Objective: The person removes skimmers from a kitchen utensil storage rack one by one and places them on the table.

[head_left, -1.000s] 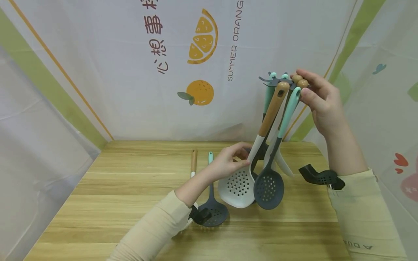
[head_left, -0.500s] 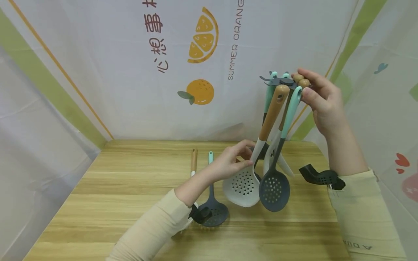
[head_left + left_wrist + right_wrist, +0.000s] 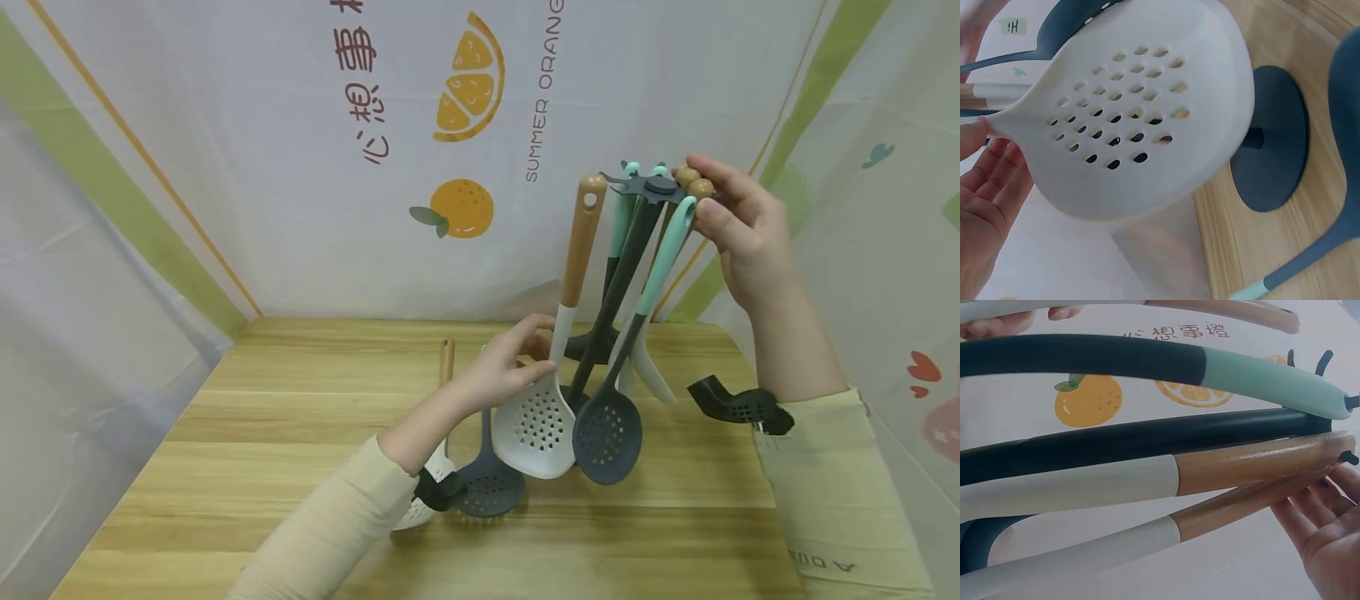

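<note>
My left hand [image 3: 498, 375] pinches a white skimmer [image 3: 536, 429] by its neck, below the wooden handle; the skimmer's holed head fills much of the left wrist view. Its handle end stands left of a dark rotating utensil rack [image 3: 660, 187], apart from the hooks in the right wrist view. My right hand [image 3: 750, 233] holds the rack's top at the right, thumb and fingers around the wooden handle ends there. A dark slotted spoon [image 3: 609, 437] with a mint handle hangs at the front. Other mint- and wood-handled utensils hang behind, partly hidden.
A dark skimmer [image 3: 491, 483] and a white slotted utensil [image 3: 442, 454] lie on the wooden table [image 3: 300, 417], partly behind my left arm. The rack's round base [image 3: 1272, 140] shows in the left wrist view. A printed curtain [image 3: 300, 208] stands behind the table.
My left hand has moved left with the white skimmer, whose handle end has come away from the rack. The dark slotted spoon has swung slightly. My right hand stays at the rack top.
</note>
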### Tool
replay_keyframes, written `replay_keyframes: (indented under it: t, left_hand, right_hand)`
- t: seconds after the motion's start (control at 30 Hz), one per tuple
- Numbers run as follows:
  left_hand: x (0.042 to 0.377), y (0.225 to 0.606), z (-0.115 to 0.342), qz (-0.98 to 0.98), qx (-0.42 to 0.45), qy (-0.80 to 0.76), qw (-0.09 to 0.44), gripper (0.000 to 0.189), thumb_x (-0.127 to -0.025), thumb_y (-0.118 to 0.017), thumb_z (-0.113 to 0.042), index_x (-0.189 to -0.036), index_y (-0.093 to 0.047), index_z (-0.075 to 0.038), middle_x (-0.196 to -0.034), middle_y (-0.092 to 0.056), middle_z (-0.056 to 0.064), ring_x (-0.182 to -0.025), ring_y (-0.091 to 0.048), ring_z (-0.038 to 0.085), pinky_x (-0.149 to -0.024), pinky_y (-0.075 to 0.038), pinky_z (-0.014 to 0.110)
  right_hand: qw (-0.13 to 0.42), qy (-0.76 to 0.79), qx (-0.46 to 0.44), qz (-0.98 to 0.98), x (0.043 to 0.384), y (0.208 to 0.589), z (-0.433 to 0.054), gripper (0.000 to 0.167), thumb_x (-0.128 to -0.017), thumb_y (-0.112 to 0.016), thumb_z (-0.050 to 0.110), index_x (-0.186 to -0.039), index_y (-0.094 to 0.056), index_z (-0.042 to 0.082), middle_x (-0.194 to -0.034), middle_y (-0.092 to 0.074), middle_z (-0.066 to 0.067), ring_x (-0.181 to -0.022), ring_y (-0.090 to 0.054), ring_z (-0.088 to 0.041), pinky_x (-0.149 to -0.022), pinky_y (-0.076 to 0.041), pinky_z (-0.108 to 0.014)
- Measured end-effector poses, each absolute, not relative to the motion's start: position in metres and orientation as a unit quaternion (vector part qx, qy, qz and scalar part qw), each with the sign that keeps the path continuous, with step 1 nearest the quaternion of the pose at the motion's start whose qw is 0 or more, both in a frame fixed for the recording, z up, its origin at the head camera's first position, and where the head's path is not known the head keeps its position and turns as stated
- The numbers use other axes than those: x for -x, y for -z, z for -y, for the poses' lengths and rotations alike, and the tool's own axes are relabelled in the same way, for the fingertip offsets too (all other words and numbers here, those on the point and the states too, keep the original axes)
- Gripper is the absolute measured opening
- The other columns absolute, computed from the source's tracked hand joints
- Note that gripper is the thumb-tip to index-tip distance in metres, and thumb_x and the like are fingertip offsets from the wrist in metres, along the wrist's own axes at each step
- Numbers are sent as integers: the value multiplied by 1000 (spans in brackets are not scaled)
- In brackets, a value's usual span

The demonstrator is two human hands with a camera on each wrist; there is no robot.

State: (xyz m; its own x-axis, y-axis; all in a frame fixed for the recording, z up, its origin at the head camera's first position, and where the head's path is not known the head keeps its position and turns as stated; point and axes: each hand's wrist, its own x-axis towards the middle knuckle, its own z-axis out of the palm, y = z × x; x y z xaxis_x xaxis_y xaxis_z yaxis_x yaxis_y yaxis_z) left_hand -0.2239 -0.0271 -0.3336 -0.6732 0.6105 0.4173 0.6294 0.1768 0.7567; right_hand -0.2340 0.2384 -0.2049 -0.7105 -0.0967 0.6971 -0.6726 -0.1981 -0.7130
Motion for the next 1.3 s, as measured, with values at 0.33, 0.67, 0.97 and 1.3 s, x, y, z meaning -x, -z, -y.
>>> replay_keyframes:
  t: [0.33, 0.67, 0.97, 1.3]
  left_hand:
    - [224, 337, 52, 758, 367, 539, 12, 43, -89, -62, 6, -127, -45, -3, -93, -64, 15, -84, -62, 22, -62, -56, 29]
    - [224, 344, 76, 766, 333, 550, 12, 46, -89, -61, 7, -131, -43, 0, -95, -64, 17, -84, -62, 25, -61, -55, 34]
    - [223, 347, 98, 765, 289, 575, -17, 52, -91, -57, 7, -138, -36, 0, -96, -63, 17, -87, -63, 27, -65, -56, 38]
    - [221, 347, 116, 747, 244, 617, -44, 56, -92, -52, 9, -142, -30, -2, -104, -58, 20, -83, -61, 24, -66, -56, 37]
  right_hand:
    - [203, -709, -322, 594, 236, 206, -240, 42, -88, -62, 6, -129, -56, -5, -123, -58, -18, -110, -51, -22, -80, -50, -22]
    - [206, -706, -319, 597, 235, 206, -239, 41, -89, -60, 4, -129, -56, -6, -123, -59, -17, -109, -51, -23, -79, -50, -21]
    - [206, -706, -322, 596, 235, 206, -239, 41, -89, -60, 5, -129, -56, -5, -123, -58, -17, -108, -50, -22, -77, -49, -21]
    - [205, -706, -322, 597, 235, 207, -239, 40, -89, -60, 4, -128, -56, -4, -123, -59, -17, -107, -50, -21, -77, -49, -20]
